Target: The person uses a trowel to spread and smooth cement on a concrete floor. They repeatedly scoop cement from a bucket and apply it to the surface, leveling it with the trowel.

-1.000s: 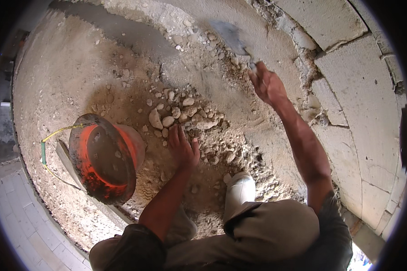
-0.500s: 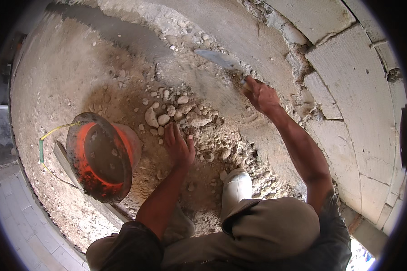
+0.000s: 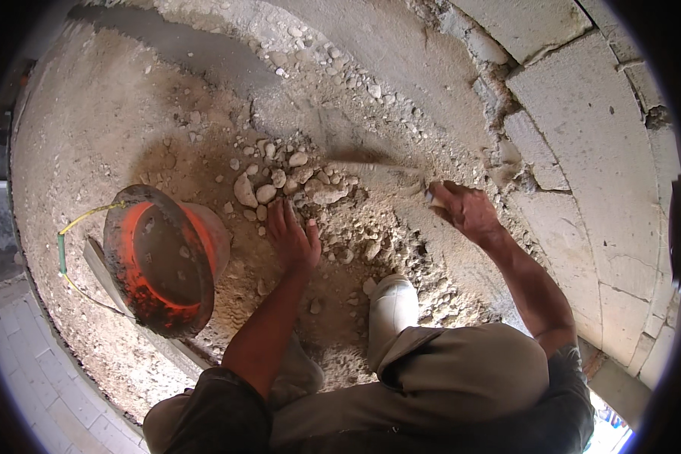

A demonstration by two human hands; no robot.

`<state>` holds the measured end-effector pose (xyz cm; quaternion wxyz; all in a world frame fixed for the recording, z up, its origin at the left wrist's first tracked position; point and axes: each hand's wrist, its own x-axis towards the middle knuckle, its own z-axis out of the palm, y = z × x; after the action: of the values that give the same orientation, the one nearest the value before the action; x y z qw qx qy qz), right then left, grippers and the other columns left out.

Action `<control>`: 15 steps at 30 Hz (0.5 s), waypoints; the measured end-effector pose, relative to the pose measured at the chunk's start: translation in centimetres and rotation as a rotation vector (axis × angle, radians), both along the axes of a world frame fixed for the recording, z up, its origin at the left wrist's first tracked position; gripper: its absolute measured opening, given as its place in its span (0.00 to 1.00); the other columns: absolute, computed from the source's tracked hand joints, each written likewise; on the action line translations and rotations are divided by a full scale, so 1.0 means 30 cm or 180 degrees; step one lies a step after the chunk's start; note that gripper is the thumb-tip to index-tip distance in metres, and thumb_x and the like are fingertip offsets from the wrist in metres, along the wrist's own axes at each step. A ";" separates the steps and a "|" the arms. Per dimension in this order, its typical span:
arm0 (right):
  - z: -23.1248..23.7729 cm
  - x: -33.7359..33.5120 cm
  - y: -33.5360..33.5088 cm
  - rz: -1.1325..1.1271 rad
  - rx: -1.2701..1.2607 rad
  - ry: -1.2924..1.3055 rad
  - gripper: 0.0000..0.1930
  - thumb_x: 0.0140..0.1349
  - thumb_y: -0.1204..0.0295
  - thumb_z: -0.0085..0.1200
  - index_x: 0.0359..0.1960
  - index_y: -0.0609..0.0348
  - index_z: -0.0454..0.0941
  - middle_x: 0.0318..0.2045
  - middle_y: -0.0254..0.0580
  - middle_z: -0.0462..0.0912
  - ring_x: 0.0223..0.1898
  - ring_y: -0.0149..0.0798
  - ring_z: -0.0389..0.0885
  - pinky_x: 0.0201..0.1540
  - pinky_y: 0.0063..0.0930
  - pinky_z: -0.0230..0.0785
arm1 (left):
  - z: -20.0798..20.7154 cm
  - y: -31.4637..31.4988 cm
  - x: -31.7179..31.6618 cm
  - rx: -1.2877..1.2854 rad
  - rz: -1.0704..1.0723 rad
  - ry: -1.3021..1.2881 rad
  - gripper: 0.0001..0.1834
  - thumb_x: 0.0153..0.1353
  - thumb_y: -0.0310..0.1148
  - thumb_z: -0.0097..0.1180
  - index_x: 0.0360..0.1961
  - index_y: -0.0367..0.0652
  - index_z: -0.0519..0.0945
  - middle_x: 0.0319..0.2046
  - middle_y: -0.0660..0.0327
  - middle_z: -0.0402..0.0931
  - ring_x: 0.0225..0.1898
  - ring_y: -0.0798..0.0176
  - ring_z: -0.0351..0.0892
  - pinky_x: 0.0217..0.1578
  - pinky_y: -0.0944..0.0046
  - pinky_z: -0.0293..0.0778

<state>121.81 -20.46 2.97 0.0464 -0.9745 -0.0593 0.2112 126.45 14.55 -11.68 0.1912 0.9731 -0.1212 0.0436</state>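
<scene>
My right hand (image 3: 469, 212) is wrapped round the handle of a trowel (image 3: 382, 172). The blade points left, lying low over the sandy ground just right of a pile of pale stones (image 3: 310, 180); its outline is faint against the dirt. My left hand (image 3: 295, 234) rests with fingers stretched out at the near edge of that pile, fingertips by the stones. Nothing shows in its grip, though its palm is hidden.
An orange, mortar-smeared bucket (image 3: 163, 261) leans on its side at the left, beside a wooden board (image 3: 110, 276). A pale block wall (image 3: 583, 166) rises on the right. My white boot (image 3: 393, 306) stands on broken rubble. Smooth grey mortar (image 3: 193, 53) lies at the far left.
My right hand has drawn the trowel nearer and slightly right, from the far strip down beside the stone pile. Loose stones now show along that strip. My left hand stays by the stones.
</scene>
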 end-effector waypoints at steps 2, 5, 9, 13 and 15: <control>0.004 0.010 0.031 -0.0036 0.0231 -0.0472 0.18 0.73 0.54 0.44 0.55 0.49 0.63 0.42 0.42 0.79 0.33 0.42 0.84 0.34 0.36 0.85 | 0.000 0.000 0.001 -0.0041 -0.0008 0.0011 0.36 0.67 0.46 0.49 0.69 0.33 0.59 0.71 0.48 0.52 0.73 0.42 0.47 0.71 0.39 0.45; -0.015 0.103 0.098 -0.0533 0.0355 -0.0591 0.17 0.73 0.55 0.45 0.54 0.50 0.62 0.43 0.42 0.78 0.34 0.45 0.85 0.34 0.38 0.84 | 0.003 0.006 0.002 -0.0127 0.0001 0.0069 0.37 0.65 0.44 0.52 0.69 0.33 0.59 0.71 0.48 0.53 0.73 0.42 0.48 0.71 0.39 0.46; -0.067 0.365 0.222 -0.0850 0.0188 -0.0377 0.19 0.73 0.54 0.44 0.57 0.50 0.63 0.49 0.48 0.78 0.38 0.45 0.85 0.32 0.36 0.84 | 0.007 0.006 0.004 -0.0157 0.0017 0.0061 0.37 0.64 0.43 0.54 0.69 0.33 0.59 0.71 0.48 0.52 0.73 0.42 0.49 0.70 0.39 0.48; -0.143 0.633 0.289 -0.0233 0.0184 -0.0806 0.20 0.74 0.57 0.44 0.61 0.49 0.60 0.54 0.48 0.75 0.38 0.45 0.86 0.32 0.35 0.85 | 0.013 0.004 0.001 -0.0112 -0.0002 -0.0018 0.37 0.64 0.42 0.53 0.69 0.33 0.59 0.71 0.48 0.52 0.73 0.42 0.49 0.70 0.40 0.49; -0.190 0.682 0.291 0.0211 -0.0038 -0.0962 0.21 0.74 0.57 0.44 0.63 0.48 0.58 0.57 0.48 0.74 0.39 0.45 0.86 0.30 0.33 0.85 | 0.012 0.007 0.000 -0.0126 -0.0007 -0.0036 0.37 0.65 0.43 0.53 0.69 0.33 0.58 0.71 0.48 0.52 0.73 0.42 0.49 0.70 0.40 0.49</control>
<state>142.28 -11.73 -2.73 0.0241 -0.9930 -0.0964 0.0638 126.44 14.75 -11.33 0.2097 0.9687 -0.1225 0.0512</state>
